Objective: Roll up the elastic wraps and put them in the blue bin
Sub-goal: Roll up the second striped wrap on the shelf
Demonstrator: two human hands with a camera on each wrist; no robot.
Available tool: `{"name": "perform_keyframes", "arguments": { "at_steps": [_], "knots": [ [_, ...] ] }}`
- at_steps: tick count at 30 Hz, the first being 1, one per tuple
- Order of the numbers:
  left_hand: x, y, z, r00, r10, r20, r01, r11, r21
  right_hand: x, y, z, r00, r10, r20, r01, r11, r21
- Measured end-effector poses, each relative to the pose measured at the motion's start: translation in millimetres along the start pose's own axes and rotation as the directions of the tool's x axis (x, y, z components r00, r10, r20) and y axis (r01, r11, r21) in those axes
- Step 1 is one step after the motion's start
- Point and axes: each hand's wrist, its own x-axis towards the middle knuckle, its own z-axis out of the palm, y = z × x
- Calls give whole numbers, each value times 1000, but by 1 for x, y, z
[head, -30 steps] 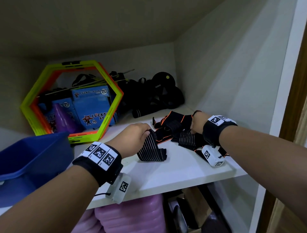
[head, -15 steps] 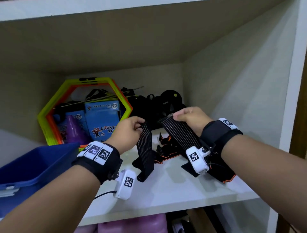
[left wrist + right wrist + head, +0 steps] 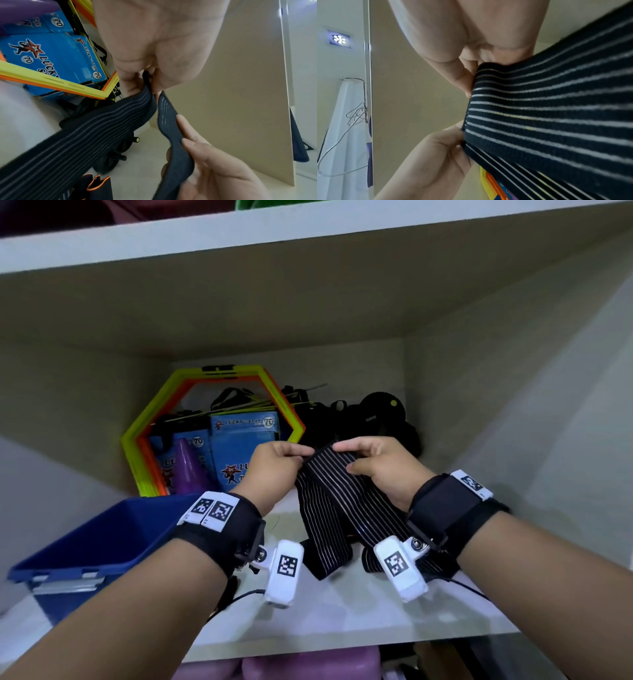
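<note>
Right now both hands hold one long black stretchy wrap with thin grey stripes (image 3: 337,494) up in the air above the white shelf (image 3: 359,611). The left hand (image 3: 275,470) pinches the top edge of the wrap between thumb and fingers. The right hand (image 3: 380,467) pinches the same top edge just beside it, with the thumb under the cloth and the fingers curled over it. The two hands are close together, almost touching. From the hands, the wrap hangs down in two strips, and the low ends lie on the shelf between the two wrists.

The big dark blue plastic bin (image 3: 99,546) sits on the shelf to the left of the left hand, near the left wrist. It is open on top, and you cannot see what is inside it.

Behind the left hand stands a yellow and orange six-sided plastic ring (image 3: 212,378). Bright blue cardboard boxes with a red star (image 3: 243,446) and a purple plastic cone (image 3: 190,467) stand inside the ring. Behind the right hand is a pile of black straps and round black gear (image 3: 376,412). In the left wrist view, black cloth with orange edges (image 3: 96,185) lies on the shelf under the wrap.
</note>
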Motion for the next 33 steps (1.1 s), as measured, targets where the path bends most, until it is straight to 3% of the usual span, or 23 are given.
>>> {"name": "perform_keyframes", "arguments": {
  "at_steps": [4,6,10,16,21,25,28,33],
  "knots": [
    [-2,-1,-7,997,-69,14,71,972,-223,1,12,18,1000,13,-5,-12,1000,12],
    [-6,-3,-10,998,-39,41,48,960,-275,2,18,25,1000,10,-5,-10,1000,9],
    [-4,-14,-13,997,65,44,-59,989,-134,1,23,36,999,-14,-29,14,1000,-10],
    [-4,-17,-17,994,113,2,-113,992,-52,-3,25,44,993,-49,-107,40,995,-90],
    [-2,-16,-17,991,134,8,-133,988,-74,-5,24,44,962,-76,-262,60,996,-68],
    [-1,-13,-14,985,167,41,-164,984,-67,-7,19,43,947,-125,-296,93,989,-119],
    [-2,-10,-12,981,188,42,-186,982,-38,-5,20,43,951,-125,-282,88,986,-140],
    [-3,-8,-11,979,199,32,-199,980,-27,-8,25,42,995,-36,-92,22,989,-148]
  ]
}}
